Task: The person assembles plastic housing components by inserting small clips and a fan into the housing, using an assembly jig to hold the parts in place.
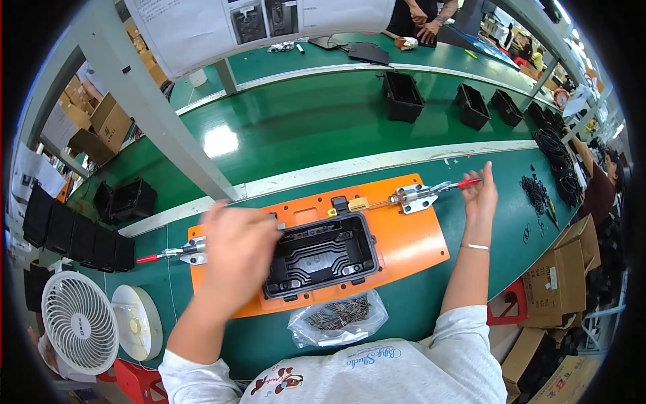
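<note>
A black plastic box (323, 254), its ribbed inside facing up, sits in an orange fixture plate (410, 236) on the green bench. My right hand (480, 196) is at the right toggle clamp (412, 196), its fingers stretched out and the tip of the red handle (465, 183) against them. That clamp's rod points at a yellow block (359, 204) by the box's far edge. Smeared by motion, my left hand (237, 252) is over the plate's left part, at the box's far left corner; its fingers cannot be made out. Beyond it lies the left toggle clamp (192, 250) with a red handle.
A clear bag of screws (340, 315) lies in front of the plate. At left stand a white fan (79, 323) and stacked black boxes (74, 232). More black boxes (402, 97) line the far green surface. Right are black cables (557, 161), small black parts (535, 194) and cartons (555, 276).
</note>
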{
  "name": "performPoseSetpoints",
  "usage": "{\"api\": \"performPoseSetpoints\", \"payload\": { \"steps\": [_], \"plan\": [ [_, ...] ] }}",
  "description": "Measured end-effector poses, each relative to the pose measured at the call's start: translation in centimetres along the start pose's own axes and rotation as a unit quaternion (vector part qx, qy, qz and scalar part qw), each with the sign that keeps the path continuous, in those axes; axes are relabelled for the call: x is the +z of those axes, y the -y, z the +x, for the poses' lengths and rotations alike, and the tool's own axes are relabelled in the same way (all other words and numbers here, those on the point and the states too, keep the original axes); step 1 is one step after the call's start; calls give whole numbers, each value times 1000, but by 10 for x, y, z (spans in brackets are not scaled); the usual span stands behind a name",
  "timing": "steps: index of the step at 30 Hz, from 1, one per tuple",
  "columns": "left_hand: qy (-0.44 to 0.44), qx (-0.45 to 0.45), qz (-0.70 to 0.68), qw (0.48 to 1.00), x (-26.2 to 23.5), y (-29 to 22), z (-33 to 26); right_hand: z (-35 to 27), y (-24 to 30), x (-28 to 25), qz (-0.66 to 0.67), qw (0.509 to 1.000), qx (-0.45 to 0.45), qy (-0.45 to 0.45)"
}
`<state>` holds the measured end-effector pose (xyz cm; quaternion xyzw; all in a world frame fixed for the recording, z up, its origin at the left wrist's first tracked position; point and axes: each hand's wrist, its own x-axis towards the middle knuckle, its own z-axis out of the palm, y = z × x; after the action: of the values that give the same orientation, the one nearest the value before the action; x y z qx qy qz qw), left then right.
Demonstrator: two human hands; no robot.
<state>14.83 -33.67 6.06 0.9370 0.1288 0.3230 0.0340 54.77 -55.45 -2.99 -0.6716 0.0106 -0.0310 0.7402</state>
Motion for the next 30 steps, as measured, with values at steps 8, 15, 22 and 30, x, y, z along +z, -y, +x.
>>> {"api": "performPoseSetpoints", "payload": {
  "steps": [8, 15, 22, 30],
  "plan": [
    [100, 57, -62, 991, 83, -29, 40, 20, 14, 29, 393, 901, 146, 114],
    [63, 56, -103, 991, 92, -26, 42, -87, 84, 74, 26, 915, -291, 278],
    [62, 39, -123, 990, 91, -26, 40, -147, 50, 89, -286, 683, -535, 407],
    [-34, -32, -80, 996, 35, -11, 13, -98, 87, 64, -198, 790, -484, 319]
  ]
}}
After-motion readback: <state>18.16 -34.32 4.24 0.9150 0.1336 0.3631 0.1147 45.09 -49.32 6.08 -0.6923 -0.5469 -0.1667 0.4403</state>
